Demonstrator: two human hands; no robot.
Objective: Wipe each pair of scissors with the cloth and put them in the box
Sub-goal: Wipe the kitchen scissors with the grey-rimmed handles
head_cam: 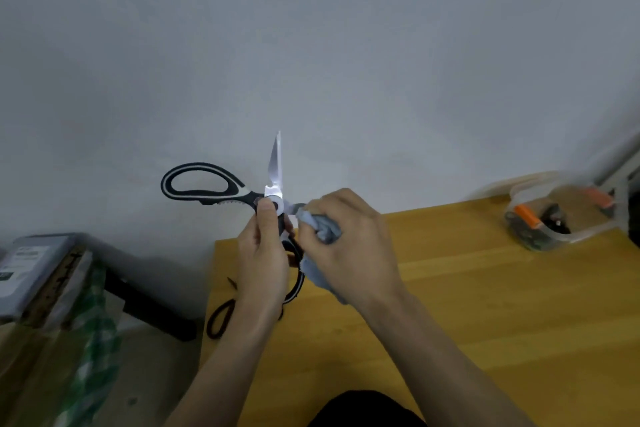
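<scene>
Black-and-white kitchen scissors are held spread wide above the table's far left corner, one blade pointing up. My left hand grips them near the pivot, thumb pressed beside the rivet. My right hand holds a bunched grey-blue cloth wrapped round the other blade, which is mostly hidden. A clear plastic box with orange latches stands at the table's far right, something dark inside it. Thin dark scissors lie on the table under my left wrist.
The wooden table runs from centre to right, up against a grey wall. Left of it, lower down, are a grey flat box, a green-checked bag and a dark bar.
</scene>
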